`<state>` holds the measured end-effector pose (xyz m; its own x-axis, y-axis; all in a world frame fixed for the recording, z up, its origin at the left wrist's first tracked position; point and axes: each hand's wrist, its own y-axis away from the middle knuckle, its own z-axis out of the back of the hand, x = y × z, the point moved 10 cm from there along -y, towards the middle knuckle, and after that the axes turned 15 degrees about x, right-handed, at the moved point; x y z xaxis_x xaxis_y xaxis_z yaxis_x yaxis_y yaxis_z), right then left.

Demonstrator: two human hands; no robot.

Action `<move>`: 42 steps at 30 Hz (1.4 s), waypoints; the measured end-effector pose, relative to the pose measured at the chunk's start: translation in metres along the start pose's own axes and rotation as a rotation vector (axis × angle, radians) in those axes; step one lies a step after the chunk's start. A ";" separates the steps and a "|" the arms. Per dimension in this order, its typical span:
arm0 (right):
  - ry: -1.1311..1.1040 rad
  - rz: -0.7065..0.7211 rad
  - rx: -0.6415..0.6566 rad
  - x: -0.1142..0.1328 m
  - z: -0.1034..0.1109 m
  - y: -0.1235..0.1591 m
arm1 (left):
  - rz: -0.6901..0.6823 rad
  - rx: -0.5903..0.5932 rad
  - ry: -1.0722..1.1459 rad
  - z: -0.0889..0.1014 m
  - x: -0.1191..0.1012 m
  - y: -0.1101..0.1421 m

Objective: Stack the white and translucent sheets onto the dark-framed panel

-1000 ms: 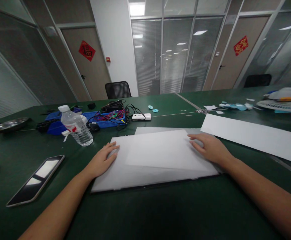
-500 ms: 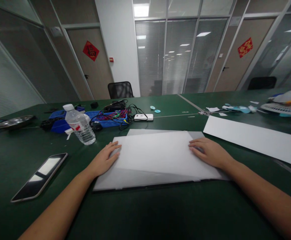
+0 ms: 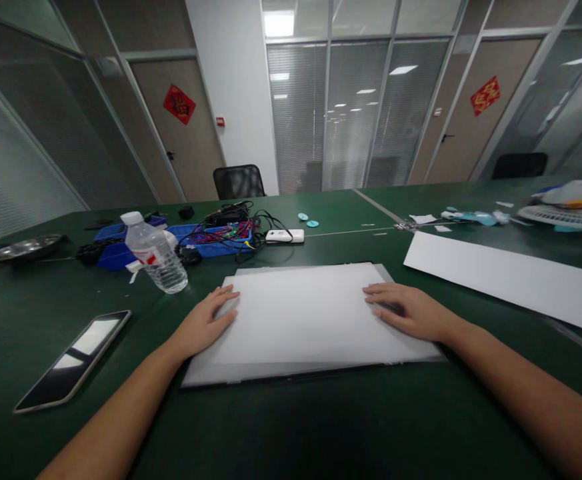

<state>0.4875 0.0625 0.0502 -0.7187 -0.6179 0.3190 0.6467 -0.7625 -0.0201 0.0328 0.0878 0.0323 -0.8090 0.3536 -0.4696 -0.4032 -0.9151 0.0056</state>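
Observation:
White translucent sheets lie stacked on a dark-edged flat panel, with the black edge showing along the front and at the back. My left hand rests on the stack's left edge, fingers stretched out and slightly apart. On the right side, my right hand lies with its fingers pointing inward over the sheets, thumb apart from them. Neither hand is wrapped round anything. A thin strip of a lower sheet shows past the top one at the back and along the front. What lies beneath the stack is hidden.
Left of the stack stand a water bottle and a phone on the green table. Blue bins with tangled wires and a white power strip are behind. A long white board lies at right.
My right hand has moved a little to the left. The lower sheet has shifted left with it, so the sheets overlap more evenly. My left hand stays at the left edge.

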 end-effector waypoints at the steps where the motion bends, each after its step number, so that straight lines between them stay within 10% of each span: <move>1: -0.006 0.001 0.007 0.000 0.000 0.000 | 0.002 0.000 0.002 0.000 0.001 0.000; 14: 0.025 0.060 -0.006 0.003 0.000 -0.003 | -0.010 -0.016 0.010 0.002 0.001 0.000; 20: 0.275 -0.393 -0.282 -0.104 0.035 0.034 | 0.000 -0.003 0.024 0.001 0.005 0.000; 26: 0.210 -0.840 -0.183 -0.199 0.034 0.088 | -0.017 -0.006 0.015 -0.001 0.006 -0.001; 37: 0.349 -0.857 -0.223 -0.125 0.053 0.064 | -0.015 -0.013 -0.001 -0.001 0.004 -0.001; 42: 0.307 -0.301 -0.069 -0.029 0.031 0.021 | -0.009 0.009 -0.029 -0.003 0.001 -0.001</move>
<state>0.5298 0.0707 0.0698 -0.9218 -0.3869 0.0242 0.3860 -0.9218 -0.0360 0.0333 0.0888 0.0292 -0.8172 0.3677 -0.4438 -0.4146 -0.9100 0.0095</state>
